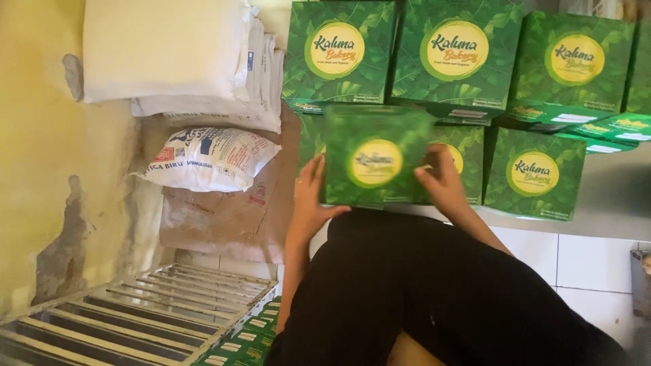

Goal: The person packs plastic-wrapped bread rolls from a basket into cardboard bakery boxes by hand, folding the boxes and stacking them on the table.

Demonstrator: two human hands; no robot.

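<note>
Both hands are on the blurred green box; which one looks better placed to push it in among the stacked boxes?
Probably the right hand: it lies flat across the face of the held green box, nearest the stacked green boxes. The left hand only grips the box's left edge, on the side of the sacks.

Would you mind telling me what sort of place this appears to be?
Probably a small food packing or storage room: stacked white sacks by a peeling yellow wall, many identical green boxes piled up, and both hands holding one green box.

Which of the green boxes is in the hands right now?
The blurred green box in front of the stack, gripped by left hand and right hand; the others sit stacked.
</note>
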